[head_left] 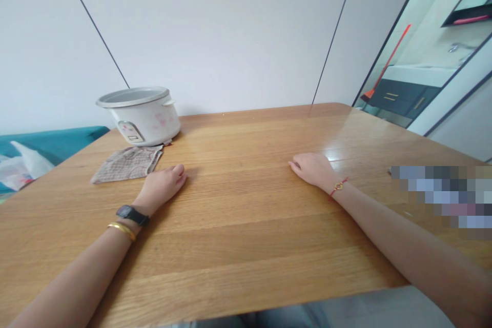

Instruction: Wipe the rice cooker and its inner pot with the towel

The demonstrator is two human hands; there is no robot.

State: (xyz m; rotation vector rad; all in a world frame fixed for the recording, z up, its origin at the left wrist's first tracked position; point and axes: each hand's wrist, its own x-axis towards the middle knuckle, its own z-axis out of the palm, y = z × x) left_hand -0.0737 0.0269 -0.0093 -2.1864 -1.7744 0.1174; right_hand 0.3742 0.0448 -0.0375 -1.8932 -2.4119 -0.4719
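Note:
My left hand (163, 185) rests on the wooden table (246, 236), fingers loosely curled under, holding nothing I can see. It lies just right of a folded patterned cloth (128, 163). A black watch and a gold bangle sit on that wrist. My right hand (313, 168) lies palm down on the table to the right, fingers curled under, a red string bracelet on its wrist. A white rice cooker (140, 115) without a lid stands at the far left of the table, behind the cloth.
A white wall runs behind the table. A teal sofa (49, 144) with a plastic bag lies to the left. At right a doorway shows a dark cabinet and an orange-handled broom (384, 69). A blurred patch covers the table's right edge.

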